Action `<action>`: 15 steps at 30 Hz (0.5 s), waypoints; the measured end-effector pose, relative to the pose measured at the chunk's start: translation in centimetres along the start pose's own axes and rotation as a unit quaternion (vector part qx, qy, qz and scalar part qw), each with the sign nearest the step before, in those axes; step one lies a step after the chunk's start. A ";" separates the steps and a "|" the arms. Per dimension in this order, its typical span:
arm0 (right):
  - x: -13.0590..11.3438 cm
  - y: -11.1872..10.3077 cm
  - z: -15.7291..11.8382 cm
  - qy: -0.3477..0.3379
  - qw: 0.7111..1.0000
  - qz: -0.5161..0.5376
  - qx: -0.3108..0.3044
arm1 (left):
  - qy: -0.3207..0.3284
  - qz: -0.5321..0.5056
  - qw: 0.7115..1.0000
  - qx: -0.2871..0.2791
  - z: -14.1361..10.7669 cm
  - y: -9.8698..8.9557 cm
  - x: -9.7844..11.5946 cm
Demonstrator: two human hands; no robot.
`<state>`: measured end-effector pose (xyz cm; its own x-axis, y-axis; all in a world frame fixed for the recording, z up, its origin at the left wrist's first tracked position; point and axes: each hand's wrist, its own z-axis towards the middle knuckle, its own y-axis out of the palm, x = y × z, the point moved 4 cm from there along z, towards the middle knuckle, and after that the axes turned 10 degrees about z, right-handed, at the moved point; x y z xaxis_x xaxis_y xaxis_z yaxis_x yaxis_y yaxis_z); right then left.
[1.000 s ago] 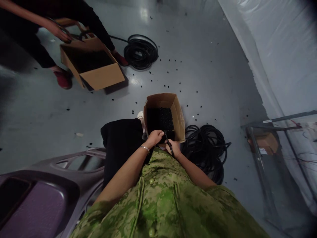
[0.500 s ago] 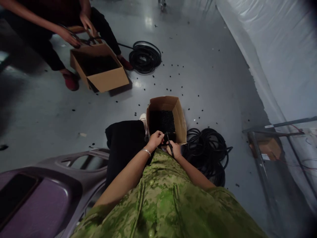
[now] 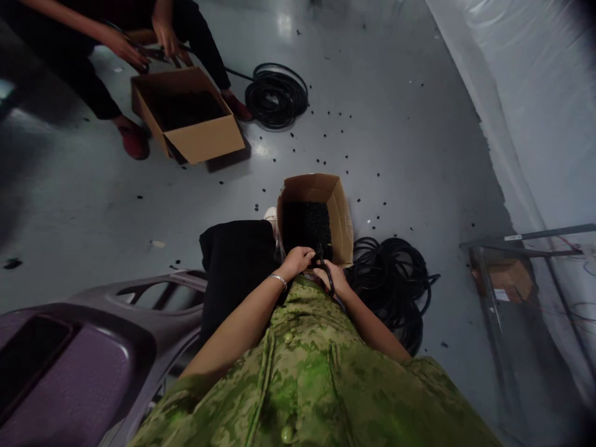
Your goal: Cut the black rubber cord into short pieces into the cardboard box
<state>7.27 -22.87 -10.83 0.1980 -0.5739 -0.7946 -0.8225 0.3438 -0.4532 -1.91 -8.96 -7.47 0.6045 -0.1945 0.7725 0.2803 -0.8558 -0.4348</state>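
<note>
An open cardboard box (image 3: 343, 230) stands on the floor in front of me, with many small black pieces (image 3: 308, 223) inside. Over its near edge, my left hand (image 3: 298, 261) is closed, fingertips pinched on something too small to make out. My right hand (image 3: 336, 278), just beside it, is wrapped round the black handles of a cutting tool (image 3: 329, 276), which looks like scissors and points toward the box. Loose coils of black tubing (image 3: 391, 273) lie to the right of the box, close to my right forearm.
At the upper left a seated person's hands (image 3: 165, 38) are above another cardboard box (image 3: 205, 141), near a coil of black tubing (image 3: 277, 96). A purple chair (image 3: 88, 379) holding a phone (image 3: 35, 354) is at left. A metal frame (image 3: 488, 292) stands right. Black bits dot the floor.
The view has shifted slightly, so most things sit a little higher. The handles in my right hand look spread wider apart than before.
</note>
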 end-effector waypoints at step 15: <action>1.1 0.9 0.4 -0.027 0.999 -0.023 0.022 | -0.061 0.001 0.998 0.028 1.1 0.6 -1.2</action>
<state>6.91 -22.89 -12.25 0.2644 -0.5485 -0.7933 -0.7885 0.3507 -0.5053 -1.61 -8.66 -9.14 0.6908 -0.1333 0.7107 0.3186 -0.8262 -0.4646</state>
